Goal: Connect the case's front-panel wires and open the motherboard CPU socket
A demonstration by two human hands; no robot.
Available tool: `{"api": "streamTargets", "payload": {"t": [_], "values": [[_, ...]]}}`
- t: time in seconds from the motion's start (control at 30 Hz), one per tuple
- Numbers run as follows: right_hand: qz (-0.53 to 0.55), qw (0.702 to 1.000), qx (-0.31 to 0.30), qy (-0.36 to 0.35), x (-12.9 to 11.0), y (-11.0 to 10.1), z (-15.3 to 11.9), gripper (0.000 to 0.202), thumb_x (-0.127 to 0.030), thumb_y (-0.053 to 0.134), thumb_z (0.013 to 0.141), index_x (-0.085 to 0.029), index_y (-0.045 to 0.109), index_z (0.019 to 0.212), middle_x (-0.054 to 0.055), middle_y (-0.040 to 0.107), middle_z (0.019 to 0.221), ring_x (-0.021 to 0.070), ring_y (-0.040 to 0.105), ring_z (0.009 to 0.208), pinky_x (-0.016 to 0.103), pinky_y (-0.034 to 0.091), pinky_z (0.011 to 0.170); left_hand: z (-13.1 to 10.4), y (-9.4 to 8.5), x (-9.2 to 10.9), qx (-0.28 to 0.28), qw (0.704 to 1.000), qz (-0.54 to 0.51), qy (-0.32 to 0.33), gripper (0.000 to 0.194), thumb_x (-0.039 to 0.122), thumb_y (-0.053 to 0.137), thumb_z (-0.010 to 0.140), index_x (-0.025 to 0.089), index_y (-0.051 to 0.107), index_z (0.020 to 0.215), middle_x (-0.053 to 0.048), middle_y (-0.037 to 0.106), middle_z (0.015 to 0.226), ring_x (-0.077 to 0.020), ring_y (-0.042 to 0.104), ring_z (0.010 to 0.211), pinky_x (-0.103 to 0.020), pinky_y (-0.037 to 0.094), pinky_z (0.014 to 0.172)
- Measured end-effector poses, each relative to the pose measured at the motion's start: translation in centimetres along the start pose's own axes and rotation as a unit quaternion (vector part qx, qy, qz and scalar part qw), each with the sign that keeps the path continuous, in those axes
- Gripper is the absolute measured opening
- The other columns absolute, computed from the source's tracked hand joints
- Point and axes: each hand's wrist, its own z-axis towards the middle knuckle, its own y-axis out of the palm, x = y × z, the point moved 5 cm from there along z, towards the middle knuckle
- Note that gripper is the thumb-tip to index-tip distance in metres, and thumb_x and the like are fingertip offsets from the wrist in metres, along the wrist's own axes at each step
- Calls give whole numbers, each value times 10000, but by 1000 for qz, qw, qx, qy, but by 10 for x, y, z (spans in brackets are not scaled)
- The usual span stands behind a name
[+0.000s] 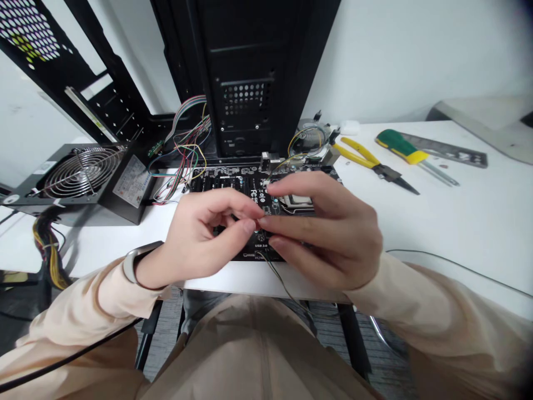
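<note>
A white worktop (458, 222) carries a black motherboard (241, 189) near its front edge, lying flat with its long side running left to right and its near edge just short of the worktop's lip. Behind it stands an open black computer case (250, 83), with a bundle of coloured wires (185, 150) spilling from its left side towards the board. To the left sits a black power supply (91, 180), fan grille facing up, its yellow cables hanging off the worktop's edge. To the right, well apart from the board, lie yellow-handled pliers (370, 161), pointing right and towards the viewer, and a green-and-yellow screwdriver (410, 153) with its tip pointing the same way; a metal I/O plate (453, 150) lies behind them. Both hands meet over the front middle of the board and hide much of it. The left hand (200, 239), a watch at its wrist, has its grip pinched, thumb against forefinger; the right hand (328, 233) has its fingers drawn together against those fingertips. What they pinch is too small to tell. A thin dark wire (283, 283) runs from under the hands down over the front edge.
</note>
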Motion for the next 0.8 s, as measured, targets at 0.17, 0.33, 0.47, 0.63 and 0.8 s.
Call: {"api": "streamTargets", "payload": {"t": [0.17,0.33,0.47,0.63,0.8], "values": [[-120,987,10,-102,-8,-3,-3,58,-175,662,785,-217,681,821,45,683,882,208,622,853,423,522,808,-1,-3,6,-64,997,34,32,121,75,551,786,131,655,808,-36,718,738,-122,669,611,-192,549,533],[-153,984,21,-93,-11,-4,-2,77,-195,649,817,-270,666,812,-21,707,815,158,637,818,367,525,835,-2,-4,9,-88,992,68,60,127,83,551,792,131,668,800,-46,721,714,-141,685,635,-211,552,549],[-163,981,-7,-101,-12,-4,0,61,-218,669,810,-278,674,817,-29,715,823,152,639,828,363,525,833,-3,-4,12,-77,989,94,84,133,84,556,790,163,663,802,-30,723,711,-140,691,654,-208,553,565],[-171,980,-19,-103,-13,-5,0,77,-226,661,821,-301,679,818,-48,723,851,143,638,843,356,519,845,-5,-3,14,-69,985,109,115,131,84,571,786,188,648,810,-14,721,722,-133,691,669,-203,558,588],[-168,979,-33,-115,-13,-6,-2,94,-232,668,814,-323,689,822,-64,733,885,145,640,868,352,504,863,-4,-2,17,-71,980,115,148,102,85,583,788,172,635,797,-25,716,706,-133,688,649,-199,561,571]]}}
